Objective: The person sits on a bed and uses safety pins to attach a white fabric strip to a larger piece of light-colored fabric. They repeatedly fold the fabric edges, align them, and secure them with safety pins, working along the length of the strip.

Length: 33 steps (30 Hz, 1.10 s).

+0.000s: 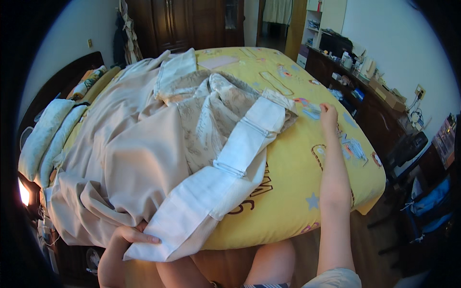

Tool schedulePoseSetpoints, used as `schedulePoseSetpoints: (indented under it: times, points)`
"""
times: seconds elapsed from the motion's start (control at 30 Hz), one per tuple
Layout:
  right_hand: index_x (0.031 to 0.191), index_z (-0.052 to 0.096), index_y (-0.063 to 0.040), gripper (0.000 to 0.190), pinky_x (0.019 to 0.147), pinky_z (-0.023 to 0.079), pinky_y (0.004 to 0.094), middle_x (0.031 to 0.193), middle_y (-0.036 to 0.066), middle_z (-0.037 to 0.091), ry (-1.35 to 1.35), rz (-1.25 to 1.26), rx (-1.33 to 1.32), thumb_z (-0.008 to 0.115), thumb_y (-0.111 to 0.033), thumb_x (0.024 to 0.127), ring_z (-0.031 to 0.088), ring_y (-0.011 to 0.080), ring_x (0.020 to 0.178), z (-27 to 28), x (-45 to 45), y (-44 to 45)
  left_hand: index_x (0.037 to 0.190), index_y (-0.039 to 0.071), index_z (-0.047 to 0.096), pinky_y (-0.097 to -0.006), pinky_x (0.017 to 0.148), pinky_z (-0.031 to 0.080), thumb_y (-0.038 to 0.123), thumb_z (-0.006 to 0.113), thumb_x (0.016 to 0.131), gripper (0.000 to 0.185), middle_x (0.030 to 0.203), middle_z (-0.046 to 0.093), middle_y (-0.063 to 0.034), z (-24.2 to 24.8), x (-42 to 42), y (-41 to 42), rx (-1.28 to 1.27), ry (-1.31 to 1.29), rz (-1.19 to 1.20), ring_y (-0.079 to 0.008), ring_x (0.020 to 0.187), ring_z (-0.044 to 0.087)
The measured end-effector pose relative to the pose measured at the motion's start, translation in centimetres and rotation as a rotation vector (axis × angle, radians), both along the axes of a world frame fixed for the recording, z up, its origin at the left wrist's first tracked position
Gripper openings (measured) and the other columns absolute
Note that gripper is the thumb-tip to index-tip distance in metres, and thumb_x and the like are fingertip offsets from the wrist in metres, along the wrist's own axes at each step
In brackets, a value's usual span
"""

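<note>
A beige curtain (144, 151) with a patterned section (205, 122) lies spread over the bed. Its white heading band (201, 194) runs diagonally towards me, crossed by metal curtain hooks (230, 169) in two places. At the near end of the band, my left hand (135, 234) grips the corner, thumb on top. My right hand (328, 114) is raised over the right side of the bed with its fingertips drawn together. Whether anything small is between them cannot be made out. A bunch of metal hooks (356, 149) lies on the sheet right of my right forearm.
The yellow printed bedsheet (288, 187) covers the bed. Rolled pillows (48, 133) line the headboard at left. A dark cabinet (374, 97) bearing a kettle (367, 68) and a cardboard box (387, 94) stands along the right wall, near a black fan (410, 144).
</note>
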State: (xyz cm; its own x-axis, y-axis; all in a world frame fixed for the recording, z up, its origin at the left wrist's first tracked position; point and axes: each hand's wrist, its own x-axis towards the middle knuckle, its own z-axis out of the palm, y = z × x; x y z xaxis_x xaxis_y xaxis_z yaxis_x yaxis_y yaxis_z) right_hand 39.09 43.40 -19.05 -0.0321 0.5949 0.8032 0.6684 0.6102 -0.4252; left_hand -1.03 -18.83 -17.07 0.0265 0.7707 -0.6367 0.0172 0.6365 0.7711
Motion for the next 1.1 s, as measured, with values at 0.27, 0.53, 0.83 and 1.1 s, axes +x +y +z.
schedulePoseSetpoints:
  times: [0.27, 0.53, 0.83, 1.1]
  points:
    - [0.094, 0.067, -0.002, 0.018, 0.050, 0.033, 0.0219, 0.067, -0.001, 0.054, 0.472, 0.444, -0.503, 0.063, -0.019, 0.090, 0.047, 0.0061, 0.056, 3.5, 1.0, -1.4, 0.132, -0.002, 0.053, -0.0322, 0.103, 0.040, 0.015, 0.080, 0.078, 0.062, 0.126, 0.060, -0.0057, -1.2, -0.4, 0.6, 0.093, 0.028, 0.029, -0.0179, 0.120, 0.052]
    - [0.102, 0.062, -0.002, 0.016, 0.059, 0.041, 0.0234, 0.069, -0.001, 0.054, 0.746, 0.907, -0.560, 0.059, -0.016, 0.095, 0.049, 0.0084, 0.061, 8.5, -0.2, -13.9, 0.127, -0.001, 0.055, -0.0288, 0.094, 0.045, 0.026, 0.071, 0.088, 0.050, 0.118, 0.063, -0.0048, 0.4, 1.9, 1.3, 0.113, -0.047, 0.019, -0.0124, 0.107, 0.057]
    - [0.118, 0.056, 0.001, 0.028, 0.087, 0.050, 0.0328, 0.116, 0.013, 0.064, 0.211, 1.051, -0.522, 0.058, -0.016, 0.095, 0.063, 0.0208, 0.096, 5.5, -9.6, -35.1, 0.120, 0.000, 0.058, -0.0295, 0.081, 0.048, 0.025, 0.064, 0.093, 0.038, 0.101, 0.064, -0.0063, 3.5, 2.9, -3.9, 0.087, 0.425, -0.367, -0.0117, 0.091, 0.059]
    - [0.128, 0.050, -0.007, 0.039, 0.099, 0.039, 0.0423, 0.121, 0.016, 0.060, -0.453, 1.111, -0.286, 0.058, -0.020, 0.093, 0.053, 0.0347, 0.108, 3.9, -16.0, -34.4, 0.105, -0.002, 0.063, -0.0311, 0.070, 0.048, 0.030, 0.064, 0.093, 0.034, 0.080, 0.066, -0.0111, 5.3, 5.6, -6.3, 0.241, 0.746, -0.199, -0.0138, 0.074, 0.057]
